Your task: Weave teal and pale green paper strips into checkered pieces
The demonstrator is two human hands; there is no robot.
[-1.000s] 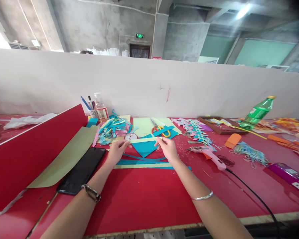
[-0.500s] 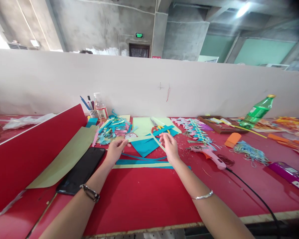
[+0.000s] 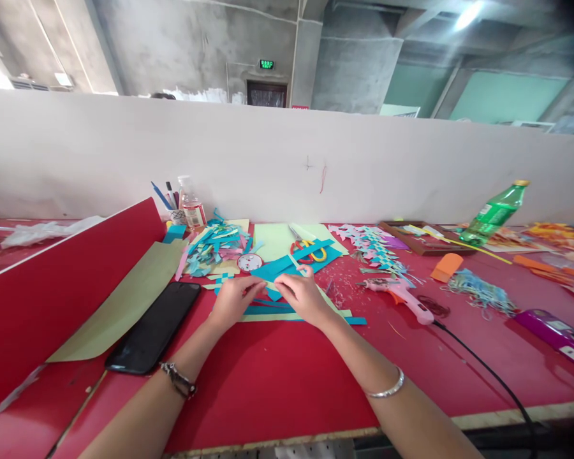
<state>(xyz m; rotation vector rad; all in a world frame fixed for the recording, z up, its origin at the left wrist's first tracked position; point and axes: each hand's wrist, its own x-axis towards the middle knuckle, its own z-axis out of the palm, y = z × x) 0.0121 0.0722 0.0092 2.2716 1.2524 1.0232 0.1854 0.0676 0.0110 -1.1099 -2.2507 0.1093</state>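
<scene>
My left hand (image 3: 233, 299) and my right hand (image 3: 302, 295) are close together over the red table (image 3: 277, 382), fingers pinched on a pale green paper strip (image 3: 268, 286) that runs between them. Under them lie long blue and green strips (image 3: 316, 315) and a blue paper sheet (image 3: 291, 264). A small woven blue-and-green piece (image 3: 220, 278) sits just left of my left hand. Red-and-yellow scissors (image 3: 309, 248) rest on the blue sheet beyond my right hand.
A black phone (image 3: 154, 326) and an olive sheet (image 3: 124, 299) lie to the left beside a red divider board (image 3: 62, 280). A heap of paper scraps (image 3: 215, 245), a pen cup (image 3: 175, 213) and a small bottle (image 3: 190, 203) stand behind. A pink glue gun (image 3: 402, 296) with its black cord and a green bottle (image 3: 495, 213) are on the right.
Both hands have come down and together toward the middle; the right hand moved left and the strip, held stretched wide before, is now pinched close between them.
</scene>
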